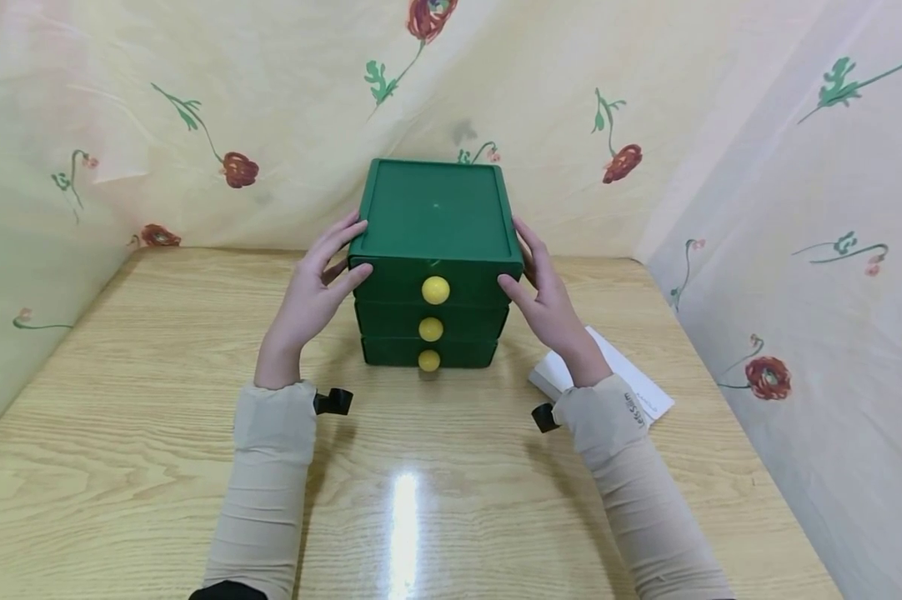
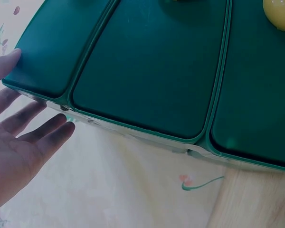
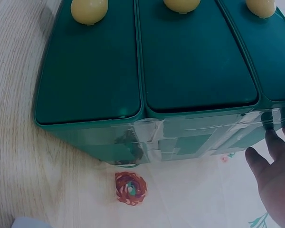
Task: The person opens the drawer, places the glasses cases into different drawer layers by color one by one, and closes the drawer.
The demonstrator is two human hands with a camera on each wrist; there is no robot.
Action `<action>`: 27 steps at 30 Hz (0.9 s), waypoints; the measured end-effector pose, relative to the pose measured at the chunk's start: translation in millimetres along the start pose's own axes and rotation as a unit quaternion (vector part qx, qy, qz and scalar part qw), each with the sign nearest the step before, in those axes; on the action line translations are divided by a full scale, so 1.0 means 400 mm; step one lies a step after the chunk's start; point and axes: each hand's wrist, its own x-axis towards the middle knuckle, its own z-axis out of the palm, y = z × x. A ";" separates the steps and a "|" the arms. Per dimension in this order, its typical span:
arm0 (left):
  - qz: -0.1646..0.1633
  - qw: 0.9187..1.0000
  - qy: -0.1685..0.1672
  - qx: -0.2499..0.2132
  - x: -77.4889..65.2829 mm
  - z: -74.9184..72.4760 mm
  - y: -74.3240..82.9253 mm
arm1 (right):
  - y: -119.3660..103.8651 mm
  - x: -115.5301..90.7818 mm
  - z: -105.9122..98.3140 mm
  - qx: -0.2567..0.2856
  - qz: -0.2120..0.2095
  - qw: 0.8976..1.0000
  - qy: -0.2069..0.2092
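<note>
Green 3-drawer cabinet [image 1: 438,212], smooth, boxy; left hand [image 1: 310,293], right hand [image 1: 553,310] spread, touching upper corners.

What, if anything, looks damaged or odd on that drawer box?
Clear tape, wrinkled in places, covers part of the right side of the green drawer box. It could be a makeshift repair, though I see no break.

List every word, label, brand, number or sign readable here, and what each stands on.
"LetsSlim", as best it reads: along the right sleeve, near the cuff; the exact spelling is uncertain.
Faint small print on the white object beside that sleeve: too small to read.
No text visible on the green drawers.
</note>
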 end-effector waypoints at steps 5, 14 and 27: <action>-0.003 1.000 0.001 0.003 0.000 0.001 0.003 | 0.041 0.004 -0.008 -0.005 -0.007 1.000 0.001; -0.002 1.000 -0.001 0.003 -0.003 0.002 0.011 | 0.046 -0.023 -0.022 0.072 0.038 0.997 0.001; -0.001 1.000 -0.002 -0.002 -0.002 0.002 0.010 | 0.089 -0.090 -0.025 0.121 0.222 0.968 0.001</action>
